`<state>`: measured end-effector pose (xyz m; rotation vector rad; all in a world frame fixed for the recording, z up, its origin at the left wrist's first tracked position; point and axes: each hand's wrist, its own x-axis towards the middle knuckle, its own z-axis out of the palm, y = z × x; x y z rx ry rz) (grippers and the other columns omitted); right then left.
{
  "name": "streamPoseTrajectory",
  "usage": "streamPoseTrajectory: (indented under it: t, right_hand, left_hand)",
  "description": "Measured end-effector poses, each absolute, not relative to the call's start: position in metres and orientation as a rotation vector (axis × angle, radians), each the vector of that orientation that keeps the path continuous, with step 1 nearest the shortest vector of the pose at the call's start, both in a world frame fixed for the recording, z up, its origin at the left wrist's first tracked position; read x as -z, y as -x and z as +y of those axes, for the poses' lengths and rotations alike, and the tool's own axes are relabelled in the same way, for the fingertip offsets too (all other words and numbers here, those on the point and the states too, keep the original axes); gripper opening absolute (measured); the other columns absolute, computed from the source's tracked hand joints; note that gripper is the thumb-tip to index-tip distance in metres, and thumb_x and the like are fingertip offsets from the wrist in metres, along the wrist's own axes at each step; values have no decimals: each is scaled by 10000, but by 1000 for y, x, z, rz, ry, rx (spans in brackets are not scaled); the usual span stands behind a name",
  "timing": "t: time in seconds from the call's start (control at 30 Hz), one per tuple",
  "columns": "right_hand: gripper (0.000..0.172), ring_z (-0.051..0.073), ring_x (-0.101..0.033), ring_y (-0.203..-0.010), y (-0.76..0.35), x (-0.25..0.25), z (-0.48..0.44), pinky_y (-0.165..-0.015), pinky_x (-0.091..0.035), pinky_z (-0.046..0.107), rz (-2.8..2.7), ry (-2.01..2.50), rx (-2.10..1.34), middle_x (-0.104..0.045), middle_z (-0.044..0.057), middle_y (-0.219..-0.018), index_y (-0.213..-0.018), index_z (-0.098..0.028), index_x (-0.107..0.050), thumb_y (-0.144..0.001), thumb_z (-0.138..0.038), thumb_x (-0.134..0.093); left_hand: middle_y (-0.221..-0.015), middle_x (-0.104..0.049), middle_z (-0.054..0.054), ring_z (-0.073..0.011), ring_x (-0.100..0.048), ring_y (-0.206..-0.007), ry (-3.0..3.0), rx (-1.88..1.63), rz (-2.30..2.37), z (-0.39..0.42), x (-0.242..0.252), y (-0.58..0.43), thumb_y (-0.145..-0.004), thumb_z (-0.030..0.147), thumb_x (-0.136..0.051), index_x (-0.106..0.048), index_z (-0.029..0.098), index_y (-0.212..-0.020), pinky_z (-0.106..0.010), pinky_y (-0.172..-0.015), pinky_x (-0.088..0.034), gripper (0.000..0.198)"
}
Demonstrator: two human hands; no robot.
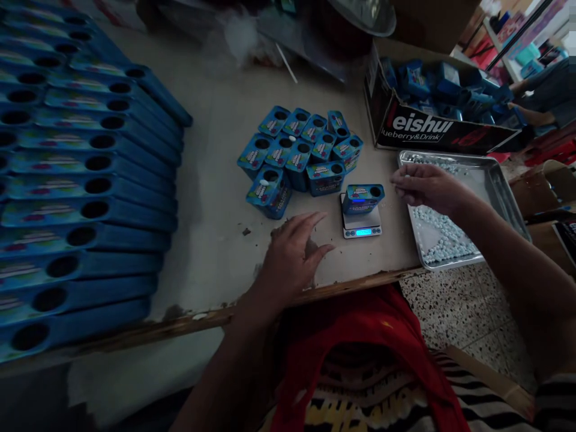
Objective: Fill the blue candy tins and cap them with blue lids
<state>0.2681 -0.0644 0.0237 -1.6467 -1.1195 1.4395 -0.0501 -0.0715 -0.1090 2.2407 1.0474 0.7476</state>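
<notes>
Red cloth on the lap nearest the lens; just beyond it the left hand rests palm-down on the table, fingers spread, holding nothing, the scale just to its right. A blue box sits on the scale, hole up, right beside the right hand, whose fingertips are pinched together over the tray edge, apparently on a small pale pellet, though too small to be sure. Pellets lie in the tray under that wrist; a cluster of boxes stands beyond the left hand, long blue trays stacked far to its left, a carton beyond the right.
</notes>
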Motion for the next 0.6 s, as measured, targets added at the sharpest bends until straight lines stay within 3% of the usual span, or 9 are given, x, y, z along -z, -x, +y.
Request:
streamPoseTrajectory:
  t: [0.1, 0.23, 0.47, 0.6]
  right_hand:
    - [179, 76, -462, -506, -259, -15, -57, -495, -334, 206, -1407, 1694, -1271, -607, -40, -620, -857, -185, -678, -948, -267, -809]
    - [20, 92, -509, -597, -251, -10, -48, -619, -369, 241, -1881, 1781, -918, -631, -47, -654, -895, -175, -757, -909, -182, -769]
    - [181, 118, -554, -677, -251, -14, -44, -731, -376, 278, -2154, 1902, -624, -646, -41, -702, -1031, -201, -844, -875, -150, -767]
    - [197, 143, -592, -716, -249, -19, -38, -742, -383, 285, -2309, 1883, -520, -691, -13, -744, -990, -209, -855, -855, -105, -756]
  left_hand:
    - [-1484, -693, -122, -331, -669, -1379, -2194, -707, 1080, -72, 112, 41, -1002, 380, -703, -591, 263, -1514, -510, -1173, -549, 537]
    - [-1506, -683, -114, -328, -634, -1421, -2193, -670, 1107, -75, 117, 39, -974, 336, -708, -595, 284, -1511, -520, -1203, -516, 551]
    - [-1517, -661, -131, -323, -639, -1417, -2175, -667, 1041, -71, 123, 57, -971, 332, -703, -593, 251, -1514, -497, -1208, -530, 560]
    - [-1529, -639, -134, -330, -645, -1412, -2209, -680, 1034, -68, 123, 60, -969, 318, -715, -616, 261, -1501, -493, -1189, -553, 544]
